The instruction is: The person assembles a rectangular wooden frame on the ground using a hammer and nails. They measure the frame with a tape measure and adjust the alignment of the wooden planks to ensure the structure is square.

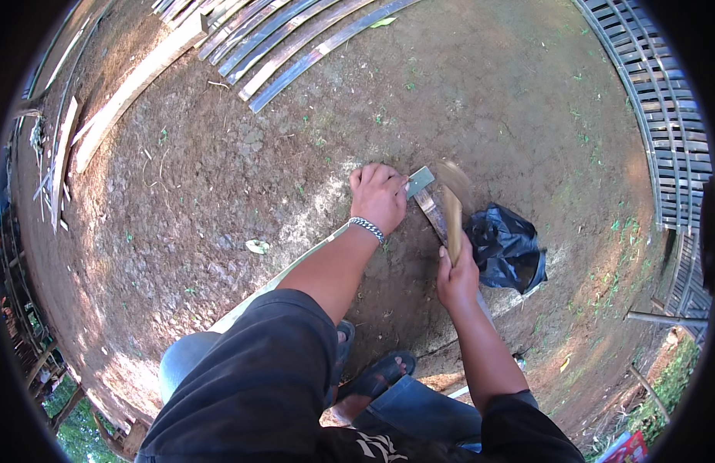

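Observation:
My left hand (379, 194), a chain bracelet on its wrist, has its fingers closed around a pale greenish strip (421, 180) near its squared end. That strip runs back under my left forearm toward the lower left. Its end lies across a darker brown wooden strip (431, 210), forming a corner. Whether a nail is pinched there is too small to tell. My right hand (458, 279) grips the wooden handle of a hammer (452, 212). The hammer's head, blurred by motion, is just right of the corner.
A crumpled black plastic bag (502, 245) lies right of the hammer. Several long slats (295, 46) lie side by side at the far left, near a thick timber beam (141, 85). A slatted bamboo panel (666, 116) borders the right. My sandalled foot (376, 376) is below.

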